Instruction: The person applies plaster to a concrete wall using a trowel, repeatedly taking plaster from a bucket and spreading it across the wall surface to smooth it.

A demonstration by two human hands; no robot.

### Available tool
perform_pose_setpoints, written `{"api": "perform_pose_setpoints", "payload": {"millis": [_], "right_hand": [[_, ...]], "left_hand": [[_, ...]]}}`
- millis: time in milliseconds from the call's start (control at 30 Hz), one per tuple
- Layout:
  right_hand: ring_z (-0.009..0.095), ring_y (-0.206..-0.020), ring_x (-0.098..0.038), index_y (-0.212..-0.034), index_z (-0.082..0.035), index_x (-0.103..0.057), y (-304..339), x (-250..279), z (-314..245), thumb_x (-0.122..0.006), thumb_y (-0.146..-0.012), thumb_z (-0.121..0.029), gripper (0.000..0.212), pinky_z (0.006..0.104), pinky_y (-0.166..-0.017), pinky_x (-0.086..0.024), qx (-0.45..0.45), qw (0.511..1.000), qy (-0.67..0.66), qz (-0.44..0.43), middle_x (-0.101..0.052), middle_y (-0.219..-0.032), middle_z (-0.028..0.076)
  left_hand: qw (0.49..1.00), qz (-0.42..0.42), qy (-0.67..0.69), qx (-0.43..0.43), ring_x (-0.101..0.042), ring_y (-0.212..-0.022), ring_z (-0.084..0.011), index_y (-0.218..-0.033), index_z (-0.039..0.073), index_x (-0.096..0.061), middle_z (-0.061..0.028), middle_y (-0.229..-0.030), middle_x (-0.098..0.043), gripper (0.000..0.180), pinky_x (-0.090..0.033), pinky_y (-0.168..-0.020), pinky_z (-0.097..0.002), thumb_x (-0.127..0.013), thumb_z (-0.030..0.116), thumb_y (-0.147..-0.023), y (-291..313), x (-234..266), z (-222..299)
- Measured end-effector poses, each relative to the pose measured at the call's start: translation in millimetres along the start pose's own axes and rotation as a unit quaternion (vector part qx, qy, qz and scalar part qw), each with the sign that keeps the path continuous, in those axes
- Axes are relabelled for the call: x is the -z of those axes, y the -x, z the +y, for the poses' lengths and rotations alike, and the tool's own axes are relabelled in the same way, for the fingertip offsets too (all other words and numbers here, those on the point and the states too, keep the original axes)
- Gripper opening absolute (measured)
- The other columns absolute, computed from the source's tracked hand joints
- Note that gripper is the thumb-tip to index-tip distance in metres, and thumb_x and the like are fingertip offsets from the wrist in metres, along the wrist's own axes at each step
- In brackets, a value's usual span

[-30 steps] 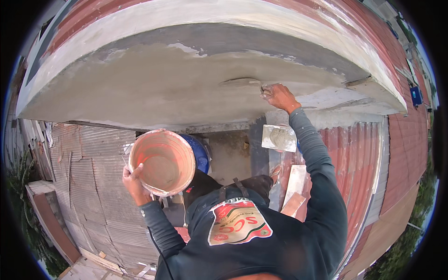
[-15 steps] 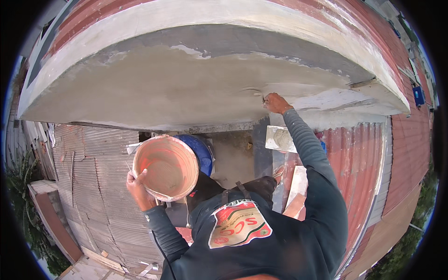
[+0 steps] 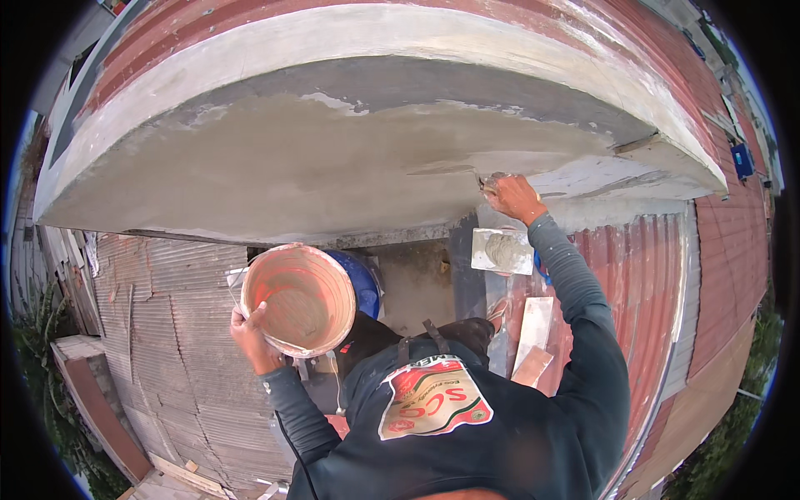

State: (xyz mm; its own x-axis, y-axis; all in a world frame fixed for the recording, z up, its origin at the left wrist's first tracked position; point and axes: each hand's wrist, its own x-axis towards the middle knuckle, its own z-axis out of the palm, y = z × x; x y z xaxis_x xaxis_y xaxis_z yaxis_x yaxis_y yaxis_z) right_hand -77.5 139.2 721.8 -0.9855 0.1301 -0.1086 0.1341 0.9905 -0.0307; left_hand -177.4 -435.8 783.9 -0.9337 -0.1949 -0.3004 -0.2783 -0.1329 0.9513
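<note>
A broad curved ledge of damp grey plaster [image 3: 333, 167] spans the view above rusty corrugated roofing [image 3: 167, 350]. At lower left, the left hand [image 3: 250, 337] clamps the rim of an orange bucket [image 3: 298, 298], mortar-smeared inside, probably light and rigid, best held by that rim. At right, the right hand [image 3: 512, 196] is closed around a small trowel [image 3: 483, 177] pressed against the plaster.

An outdoor building site: a freshly plastered ledge [image 3: 333, 158] across the top, rusty tin roofing [image 3: 717, 275] right, mortar board [image 3: 502, 251] centre.
</note>
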Motion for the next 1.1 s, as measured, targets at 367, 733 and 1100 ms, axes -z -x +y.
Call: {"api": "perform_pose_setpoints", "payload": {"millis": [367,733,1100], "right_hand": [[0.036,-0.086,-0.069,-0.105,-0.006,-0.075,23.6,75.3,0.9,-0.067,-0.093,-0.040,0.037,0.0459,-0.078,-0.054,0.005,0.962,-0.148,0.228,-0.072,-0.093,0.016],[0.037,-0.088,-0.069,-0.105,-0.008,-0.076,17.8,53.7,34.5,-0.065,-0.091,-0.041,0.037,0.0468,-0.079,-0.054,-0.030,0.983,-0.108,0.144,-0.073,-0.094,0.014],[0.038,-0.094,-0.069,-0.111,-0.001,-0.074,10.9,97.9,64.6,-0.073,-0.088,-0.037,0.043,0.0425,-0.086,-0.055,-0.052,0.978,-0.198,0.045,-0.073,-0.107,0.021]], "left_hand": [[1.000,0.009,-0.006,0.001,-0.067,-0.078,-0.0177,-0.095,0.001,-0.063,-0.0102,-0.092,-0.070,0.024,-0.055,-0.075,-0.0327,-0.072,-0.010,-0.075,0.2,5.8,-1.1],[1.000,0.003,-0.007,0.003,-0.066,-0.077,-0.0172,-0.095,0.001,-0.063,-0.0098,-0.091,-0.070,0.024,-0.054,-0.075,-0.0321,-0.070,-0.011,-0.075,9.0,-10.2,8.4],[0.999,-0.035,-0.023,-0.002,-0.067,-0.079,-0.0180,-0.098,0.000,-0.063,-0.0102,-0.094,-0.070,0.025,-0.056,-0.076,-0.0327,-0.069,-0.010,-0.076,2.7,-21.4,4.8]]}}
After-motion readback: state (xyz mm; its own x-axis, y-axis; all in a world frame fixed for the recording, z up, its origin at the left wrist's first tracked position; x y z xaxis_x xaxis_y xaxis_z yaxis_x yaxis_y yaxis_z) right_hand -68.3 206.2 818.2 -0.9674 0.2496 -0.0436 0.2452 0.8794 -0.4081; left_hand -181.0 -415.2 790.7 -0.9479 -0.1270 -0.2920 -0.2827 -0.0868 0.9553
